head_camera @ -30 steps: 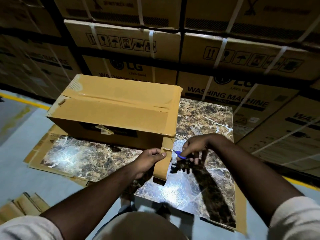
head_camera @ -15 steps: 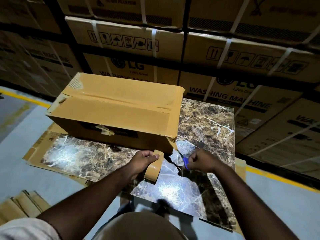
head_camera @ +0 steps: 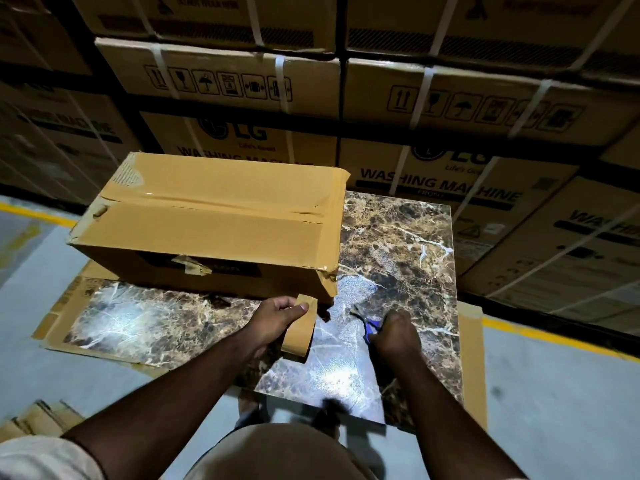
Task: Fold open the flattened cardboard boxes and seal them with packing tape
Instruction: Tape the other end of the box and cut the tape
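- The left hand [head_camera: 277, 322] holds the tape [head_camera: 299, 329].
- The right hand [head_camera: 394, 332] grips the scissors [head_camera: 369, 329].
- The taped box [head_camera: 214, 223] sits on the table [head_camera: 398, 244], far left.

scissors [head_camera: 367, 325] mostly hidden by right hand [head_camera: 394, 336]

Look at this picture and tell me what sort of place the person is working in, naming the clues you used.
Most likely a warehouse or appliance stockroom. Strapped washing machine cartons are stacked high behind the work surface, a yellow floor line marks the concrete floor, and a taped cardboard box sits on the marble-patterned slab.
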Motion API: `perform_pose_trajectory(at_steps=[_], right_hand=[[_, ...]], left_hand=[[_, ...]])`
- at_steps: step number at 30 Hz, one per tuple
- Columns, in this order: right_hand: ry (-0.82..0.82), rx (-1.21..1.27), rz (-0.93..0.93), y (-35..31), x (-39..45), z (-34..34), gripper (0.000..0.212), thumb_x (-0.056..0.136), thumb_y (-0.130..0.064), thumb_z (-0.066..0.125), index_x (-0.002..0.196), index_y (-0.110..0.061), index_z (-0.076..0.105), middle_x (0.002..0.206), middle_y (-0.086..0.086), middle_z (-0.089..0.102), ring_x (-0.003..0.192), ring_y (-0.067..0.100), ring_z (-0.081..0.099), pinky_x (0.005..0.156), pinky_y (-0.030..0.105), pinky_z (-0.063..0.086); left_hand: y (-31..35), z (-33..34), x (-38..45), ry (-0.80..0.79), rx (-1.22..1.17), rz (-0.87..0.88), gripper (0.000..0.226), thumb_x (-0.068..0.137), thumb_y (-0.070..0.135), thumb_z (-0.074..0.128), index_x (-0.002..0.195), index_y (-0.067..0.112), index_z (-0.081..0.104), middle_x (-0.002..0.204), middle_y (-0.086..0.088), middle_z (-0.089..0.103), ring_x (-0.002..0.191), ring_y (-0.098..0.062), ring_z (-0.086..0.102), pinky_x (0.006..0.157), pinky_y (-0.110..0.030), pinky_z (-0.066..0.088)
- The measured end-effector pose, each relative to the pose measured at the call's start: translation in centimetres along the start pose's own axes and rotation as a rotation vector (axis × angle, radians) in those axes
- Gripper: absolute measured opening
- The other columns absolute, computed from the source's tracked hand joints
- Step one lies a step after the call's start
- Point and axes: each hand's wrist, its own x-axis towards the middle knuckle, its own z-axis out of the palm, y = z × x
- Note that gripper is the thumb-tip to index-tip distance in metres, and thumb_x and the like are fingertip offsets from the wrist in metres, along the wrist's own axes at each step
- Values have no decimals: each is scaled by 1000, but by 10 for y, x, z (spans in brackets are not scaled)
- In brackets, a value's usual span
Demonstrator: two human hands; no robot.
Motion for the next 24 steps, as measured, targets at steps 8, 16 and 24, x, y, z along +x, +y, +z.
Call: perform_pose_trajectory(at_steps=[8,16,24], right_hand=[[-87,545,124,-8,3,6,24,89,6,59,71,-7,66,69,12,67,64,27,67,55,25,53],[147,412,-643,-62,-13,-52,47,109,-51,42,156,-47,41,167,-16,34,153,14,33,118,44,32],[214,93,-1204,-98,26,-66,60,98,-30,72,154,-23,50,164,-2,42,161,22,18,121,52,38]], left_hand=[[4,-8,-6,42,-5,-13,31,99,27,70,102,-4,70,85,-9,71,75,-19,63,65,-25,46],[3,-17,-5,90,-31,12,27,98,29,70,98,2,71,85,-3,73,76,-15,66,67,-23,48],[5,-25,-6,94,-60,30,21,98,30,70,87,13,68,83,-3,69,77,-16,63,73,-28,44]])
